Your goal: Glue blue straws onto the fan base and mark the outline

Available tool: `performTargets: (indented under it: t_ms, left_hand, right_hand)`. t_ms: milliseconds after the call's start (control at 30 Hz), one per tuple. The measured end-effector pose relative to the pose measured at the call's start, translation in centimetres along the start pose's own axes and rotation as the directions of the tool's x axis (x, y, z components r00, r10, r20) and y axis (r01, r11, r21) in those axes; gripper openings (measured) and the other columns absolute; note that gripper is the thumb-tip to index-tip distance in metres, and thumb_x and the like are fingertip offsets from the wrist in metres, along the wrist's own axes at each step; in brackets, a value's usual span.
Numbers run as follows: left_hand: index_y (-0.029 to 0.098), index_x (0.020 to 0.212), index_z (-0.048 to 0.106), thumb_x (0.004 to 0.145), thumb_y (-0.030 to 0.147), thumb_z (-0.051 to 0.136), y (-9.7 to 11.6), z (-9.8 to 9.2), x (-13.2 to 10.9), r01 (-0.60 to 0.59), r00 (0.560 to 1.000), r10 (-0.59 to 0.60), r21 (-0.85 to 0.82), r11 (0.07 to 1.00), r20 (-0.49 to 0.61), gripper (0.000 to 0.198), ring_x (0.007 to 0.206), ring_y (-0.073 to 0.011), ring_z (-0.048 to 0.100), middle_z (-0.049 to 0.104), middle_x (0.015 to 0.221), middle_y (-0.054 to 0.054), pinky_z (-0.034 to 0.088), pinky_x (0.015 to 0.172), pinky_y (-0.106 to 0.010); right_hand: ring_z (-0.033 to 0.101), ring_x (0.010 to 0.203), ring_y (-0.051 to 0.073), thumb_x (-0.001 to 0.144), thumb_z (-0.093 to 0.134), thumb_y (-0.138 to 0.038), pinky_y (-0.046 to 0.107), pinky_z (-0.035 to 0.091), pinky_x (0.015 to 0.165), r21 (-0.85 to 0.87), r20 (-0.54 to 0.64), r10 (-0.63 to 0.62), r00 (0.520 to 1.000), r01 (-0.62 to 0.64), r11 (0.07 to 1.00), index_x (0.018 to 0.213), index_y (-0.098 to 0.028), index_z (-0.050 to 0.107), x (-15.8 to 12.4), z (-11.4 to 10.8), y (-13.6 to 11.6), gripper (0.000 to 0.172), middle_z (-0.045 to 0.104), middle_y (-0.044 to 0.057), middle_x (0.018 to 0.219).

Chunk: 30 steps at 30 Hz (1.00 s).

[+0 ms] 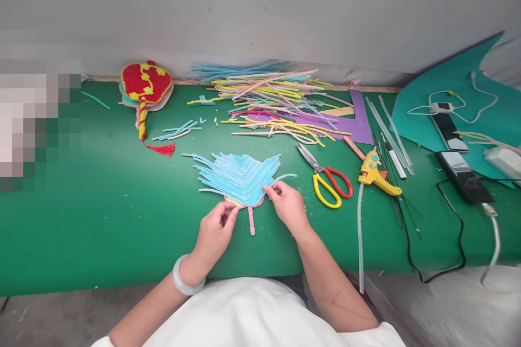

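Observation:
In front of me on the green table lies a small fan [244,176], faced with light blue pipe cleaners laid in a V pattern, their loose ends jutting out at both sides. A pink handle [251,221] points toward me. My left hand [214,232] pinches the fan's lower left rim between thumb and fingers. At the lower right side, my right hand [288,205] is closed with its fingertips on a blue pipe cleaner [286,176] that curves out past the edge. Scissors [325,176] with one red and one yellow handle lie right of the fan.
Behind the fan spreads a pile of coloured pipe cleaners [268,89], partly over purple sheet pieces [360,119]. A red and yellow tasselled fan [146,87] lies at the back left. To the right are a yellow glue gun [374,173], black cable [462,227] and power bank [464,176].

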<state>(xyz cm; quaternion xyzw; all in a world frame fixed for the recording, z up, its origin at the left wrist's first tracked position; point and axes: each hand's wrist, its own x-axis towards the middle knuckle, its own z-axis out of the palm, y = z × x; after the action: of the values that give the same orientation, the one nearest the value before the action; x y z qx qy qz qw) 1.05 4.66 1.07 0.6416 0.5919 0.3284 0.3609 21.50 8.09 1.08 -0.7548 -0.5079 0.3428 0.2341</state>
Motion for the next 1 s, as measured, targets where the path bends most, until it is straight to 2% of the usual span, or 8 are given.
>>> performTargets:
  t_ms: [533, 667, 800, 867, 1000]
  left_hand:
    - [0.023, 0.087, 0.062, 0.093, 0.036, 0.055, -0.18, 0.03, -0.16, 0.045, 0.998, -0.043, -0.039, 0.998, 0.047, 0.016, 0.057, -0.0125, 0.057, 0.062, 0.065, 0.003, 0.044, 0.056, -0.024]
    - [0.022, 0.079, 0.059, 0.093, 0.040, 0.056, -0.27, 0.05, -0.24, 0.062, 0.997, -0.061, -0.031, 0.998, 0.052, 0.023, 0.053, -0.0115, 0.052, 0.059, 0.060, 0.005, 0.041, 0.054, -0.024]
    - [0.021, 0.066, 0.052, 0.092, 0.043, 0.057, -0.01, -0.03, -0.23, 0.018, 1.000, -0.019, 0.003, 1.000, 0.021, 0.034, 0.051, -0.0106, 0.047, 0.055, 0.058, 0.004, 0.039, 0.053, -0.024]
    - [0.021, 0.069, 0.055, 0.093, 0.043, 0.056, 0.17, -0.08, -0.19, 0.010, 1.000, -0.010, 0.008, 1.000, 0.009, 0.032, 0.054, -0.0112, 0.050, 0.058, 0.062, 0.003, 0.040, 0.055, -0.024]
    - [0.022, 0.087, 0.062, 0.094, 0.035, 0.055, 0.39, -0.20, 0.11, -0.015, 1.000, 0.015, -0.004, 1.000, -0.005, 0.016, 0.065, -0.0135, 0.059, 0.067, 0.078, 0.000, 0.046, 0.060, -0.025]
  right_hand:
    - [0.054, 0.061, 0.016, 0.087, 0.055, -0.056, 0.027, 0.032, 0.058, 0.009, -0.002, -0.027, 1.000, 0.027, 1.000, 0.066, -0.024, 0.054, -0.14, 0.12, 0.28, 0.039, 0.067, -0.001, 0.067]
    - [0.053, 0.059, 0.016, 0.087, 0.054, -0.059, 0.027, 0.031, 0.057, 0.003, -0.008, -0.033, 0.999, 0.033, 0.999, 0.065, -0.024, 0.053, -0.10, 0.19, 0.35, 0.041, 0.065, -0.001, 0.064]
    - [0.053, 0.059, 0.015, 0.088, 0.053, -0.060, 0.027, 0.031, 0.057, -0.003, -0.012, -0.038, 0.999, 0.038, 0.999, 0.065, -0.024, 0.054, -0.11, 0.18, 0.33, 0.043, 0.066, -0.001, 0.065]
    - [0.054, 0.059, 0.016, 0.088, 0.053, -0.060, 0.027, 0.032, 0.057, -0.005, -0.009, -0.041, 0.999, 0.041, 0.999, 0.066, -0.024, 0.054, -0.15, 0.15, 0.31, 0.043, 0.066, -0.001, 0.065]
    - [0.055, 0.060, 0.016, 0.088, 0.052, -0.062, 0.027, 0.032, 0.056, -0.003, -0.009, -0.049, 0.999, 0.049, 0.999, 0.066, -0.024, 0.054, -0.19, 0.11, 0.32, 0.044, 0.066, -0.001, 0.065]
